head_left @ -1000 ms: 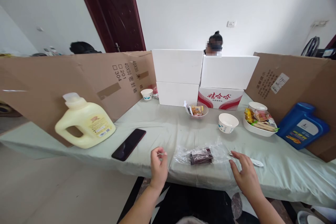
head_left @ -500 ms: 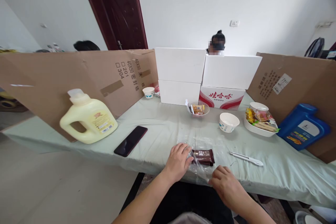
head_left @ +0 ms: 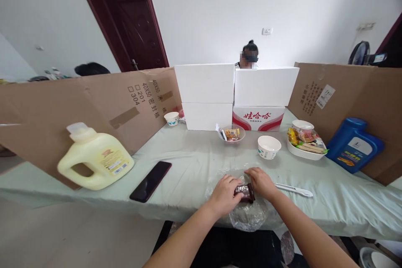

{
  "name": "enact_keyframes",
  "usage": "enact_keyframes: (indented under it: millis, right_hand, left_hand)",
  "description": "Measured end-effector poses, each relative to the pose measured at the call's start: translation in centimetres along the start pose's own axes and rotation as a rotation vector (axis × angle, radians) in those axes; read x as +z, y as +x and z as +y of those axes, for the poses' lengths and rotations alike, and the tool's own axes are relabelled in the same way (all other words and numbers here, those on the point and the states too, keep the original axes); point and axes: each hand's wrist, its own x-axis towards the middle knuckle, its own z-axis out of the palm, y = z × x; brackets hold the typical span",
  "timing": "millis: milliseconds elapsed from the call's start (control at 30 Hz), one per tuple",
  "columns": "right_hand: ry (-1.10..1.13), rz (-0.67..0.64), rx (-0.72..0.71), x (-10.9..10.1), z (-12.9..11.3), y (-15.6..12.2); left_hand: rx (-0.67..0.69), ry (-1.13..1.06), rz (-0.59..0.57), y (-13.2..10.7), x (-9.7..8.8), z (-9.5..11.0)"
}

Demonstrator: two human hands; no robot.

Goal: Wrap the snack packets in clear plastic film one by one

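Observation:
A dark brown wrapped snack [head_left: 246, 193] lies on a sheet of clear plastic wrap [head_left: 248, 217] near the table's front edge. My left hand [head_left: 226, 193] is closed over the snack's left part, thumb on top, hiding that end. Just beyond the snack's right end, my right hand [head_left: 260, 181] has its fingers bent on the far part of the wrap and appears to grip it. Crumpled film bulges over the near side, toward my lap. Right of that hand lies a white utility knife [head_left: 295, 190].
A black phone [head_left: 150, 181] and a yellow jug [head_left: 97, 159] stand to the left. Ahead are a snack bowl [head_left: 239, 137], a paper bowl [head_left: 269, 147], a white snack tray [head_left: 306, 153] and a blue bottle [head_left: 354, 146]. White boxes [head_left: 207, 96] and cardboard [head_left: 125, 104] border the table; a person sits behind.
My right hand has moved from the wrap's near edge to its far side, beyond the snack. My left hand has shifted further over the snack. The whole view has turned slightly.

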Motion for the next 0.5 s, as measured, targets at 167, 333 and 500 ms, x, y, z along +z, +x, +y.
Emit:
enact_keyframes:
  millis: [167,333,500]
  right_hand:
    - [-0.046,0.051,-0.005,1.2,0.4,-1.1]
    - [-0.049,0.103,-0.012,1.8,0.5,-1.4]
    - [-0.039,0.117,-0.009,2.2,0.8,-1.2]
  left_hand:
    - [-0.027,0.034,-0.231,1.2,1.1,-0.5]
    - [-0.025,0.092,-0.202,-0.5,0.8,0.1]
    - [-0.191,0.001,-0.415,0.1,-0.2,-0.8]
